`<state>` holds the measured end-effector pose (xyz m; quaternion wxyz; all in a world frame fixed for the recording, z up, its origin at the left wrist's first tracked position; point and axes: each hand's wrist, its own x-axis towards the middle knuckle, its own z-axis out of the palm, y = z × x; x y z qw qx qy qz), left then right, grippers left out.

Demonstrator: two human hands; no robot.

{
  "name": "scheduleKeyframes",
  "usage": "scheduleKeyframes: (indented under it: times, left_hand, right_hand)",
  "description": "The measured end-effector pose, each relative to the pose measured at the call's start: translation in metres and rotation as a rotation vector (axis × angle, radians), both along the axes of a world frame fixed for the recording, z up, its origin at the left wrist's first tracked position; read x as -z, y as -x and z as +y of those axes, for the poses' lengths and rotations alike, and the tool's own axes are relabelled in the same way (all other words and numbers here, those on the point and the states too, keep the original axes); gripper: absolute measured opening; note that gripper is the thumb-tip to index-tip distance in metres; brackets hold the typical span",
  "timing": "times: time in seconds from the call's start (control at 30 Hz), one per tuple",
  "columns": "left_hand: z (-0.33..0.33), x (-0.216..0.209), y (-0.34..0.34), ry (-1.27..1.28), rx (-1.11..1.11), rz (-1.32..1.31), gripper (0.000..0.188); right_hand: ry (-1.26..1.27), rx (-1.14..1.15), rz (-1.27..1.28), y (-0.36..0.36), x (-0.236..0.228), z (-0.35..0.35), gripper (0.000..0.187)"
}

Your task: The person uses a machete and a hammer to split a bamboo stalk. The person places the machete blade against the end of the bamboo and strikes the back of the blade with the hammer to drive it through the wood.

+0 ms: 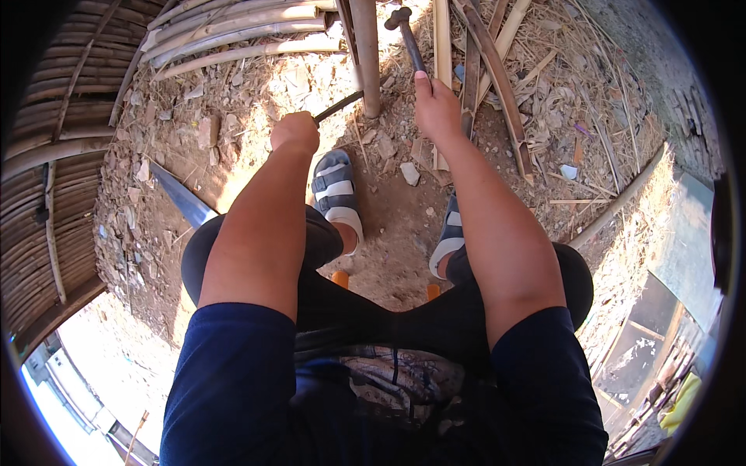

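Apparently, the work is partway along: split strips already lie beyond the right hand, with cut lengths beyond the left hand. Ahead, between the hands, the upright pole seems left to finish — the left hand grips a dark narrow tool reaching it, the right grips a hammer. I cannot tell if the pole is split.

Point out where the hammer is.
In the head view, the hammer is at the top, right of centre, held in the right hand, beside the pole.
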<state>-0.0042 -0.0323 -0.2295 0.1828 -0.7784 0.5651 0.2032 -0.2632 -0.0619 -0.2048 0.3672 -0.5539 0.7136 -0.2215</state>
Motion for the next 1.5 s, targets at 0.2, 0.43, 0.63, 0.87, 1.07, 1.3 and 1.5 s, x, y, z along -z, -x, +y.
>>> scheduleKeyframes:
  times: [0.2,0.43,0.63,0.87,1.07,1.3,1.5]
  left_hand:
    - [0.000,0.002,0.000,0.006,-0.026,-0.002,0.034]
    - [0.000,0.009,-0.002,-0.021,-0.034,-0.006,0.034]
    - [0.000,0.009,0.000,-0.005,-0.034,-0.027,0.034]
    - [-0.002,0.016,-0.002,-0.014,-0.028,-0.029,0.033]
    - [0.000,0.011,-0.001,-0.039,-0.022,-0.013,0.034]
    - [-0.002,0.012,0.002,-0.040,-0.037,-0.008,0.034]
    - [-0.002,0.017,0.004,-0.065,-0.002,-0.017,0.033]
  right_hand:
    - [-0.102,-0.044,0.042,-0.002,-0.004,0.017,0.058]
    - [-0.374,-0.126,0.140,0.028,0.064,0.038,0.066]
    - [-0.091,0.122,-0.107,0.006,0.004,0.002,0.062]
    - [-0.217,-0.098,0.090,0.002,0.047,0.023,0.061]
    - [-0.172,-0.063,0.020,0.012,0.057,0.014,0.060]
    - [-0.022,0.078,-0.058,-0.002,0.036,0.006,0.062]
    - [-0.243,-0.130,0.111,0.011,0.092,0.024,0.064]
